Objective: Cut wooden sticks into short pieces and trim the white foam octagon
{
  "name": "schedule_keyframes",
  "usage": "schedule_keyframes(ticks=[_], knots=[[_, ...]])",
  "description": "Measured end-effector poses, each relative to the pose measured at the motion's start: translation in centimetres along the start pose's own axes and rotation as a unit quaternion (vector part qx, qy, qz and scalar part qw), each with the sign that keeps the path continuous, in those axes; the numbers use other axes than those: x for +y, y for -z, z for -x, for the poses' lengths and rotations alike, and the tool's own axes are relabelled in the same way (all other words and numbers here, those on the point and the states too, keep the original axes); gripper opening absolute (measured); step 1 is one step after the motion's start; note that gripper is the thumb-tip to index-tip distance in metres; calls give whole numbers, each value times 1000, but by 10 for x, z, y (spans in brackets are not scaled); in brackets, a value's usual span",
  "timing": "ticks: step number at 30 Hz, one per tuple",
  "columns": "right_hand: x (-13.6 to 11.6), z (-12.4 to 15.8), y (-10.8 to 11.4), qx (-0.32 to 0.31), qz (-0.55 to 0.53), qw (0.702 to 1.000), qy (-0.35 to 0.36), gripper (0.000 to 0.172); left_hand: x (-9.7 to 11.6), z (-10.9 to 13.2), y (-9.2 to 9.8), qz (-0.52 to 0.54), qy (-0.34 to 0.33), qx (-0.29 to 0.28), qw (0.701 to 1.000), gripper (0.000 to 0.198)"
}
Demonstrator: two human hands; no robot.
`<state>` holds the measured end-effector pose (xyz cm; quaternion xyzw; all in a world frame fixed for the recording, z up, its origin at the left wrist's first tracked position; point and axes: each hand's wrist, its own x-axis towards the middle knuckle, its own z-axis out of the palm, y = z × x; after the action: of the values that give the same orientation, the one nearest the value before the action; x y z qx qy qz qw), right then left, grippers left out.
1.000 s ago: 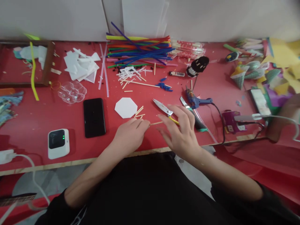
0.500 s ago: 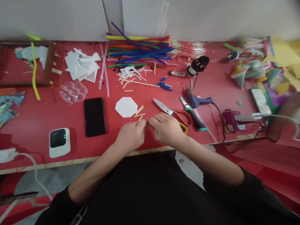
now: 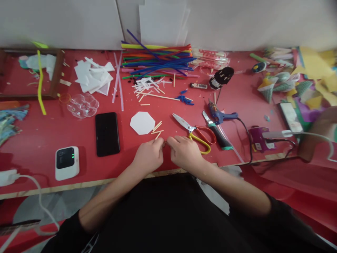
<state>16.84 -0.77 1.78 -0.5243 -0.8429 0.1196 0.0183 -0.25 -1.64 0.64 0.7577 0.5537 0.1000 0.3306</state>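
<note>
Two in the middle: left hand (image 3: 147, 154) and right hand (image 3: 186, 151), both curled in narrow, fingertips almost meeting over the front of the desk (image 3: 84, 137); can't tell what's in the pinch, if anything, the fingers cover it
Thin sticks (image 3: 157, 127): a little bunch on the desk just beyond the left fingertips; one pokes right up by that hand, can't tell if it's touching
How they'd handle: my guess is next to no weight, stiff but snappy; I'd take one mid-length between thumb and fingertip, and go easy on bending since thin stuff like that probably breaks clean
White octagon (image 3: 142, 123): flat on the desk, just left of the sticks; looks like card, so light and creasable, hold it by the edges imo
Scissors (image 3: 192, 129): just beyond the right hand, blades apart, points facing away to the left; red and yellow handles are the place to grab
Farther right: utility knife (image 3: 220, 135) with its blade out, then a blue glue gun (image 3: 216, 111); handles only, folks
Out back: white clippings (image 3: 146, 85), blue bits (image 3: 185, 98) and a heap of coloured pipe cleaners (image 3: 158, 58); the heap looks soft and bendy
</note>
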Motion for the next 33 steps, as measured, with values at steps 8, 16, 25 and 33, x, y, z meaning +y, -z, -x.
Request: schedule_keyframes(ticks=[8,16,25,33], knots=[[0,1,-8,20,-7,1000,-7,20,3,-1,-10,-23,14,21,999,12],[24,-2,-4,60,-20,989,132,33,-7,-4,2,-30,-70,0,997,14],[67,-67,17,148,-26,981,122,29,-21,-8,1,106,-112,129,980,26],[96,-177,15,77,36,996,4,27,-20,-3,-14,220,-30,142,965,19]])
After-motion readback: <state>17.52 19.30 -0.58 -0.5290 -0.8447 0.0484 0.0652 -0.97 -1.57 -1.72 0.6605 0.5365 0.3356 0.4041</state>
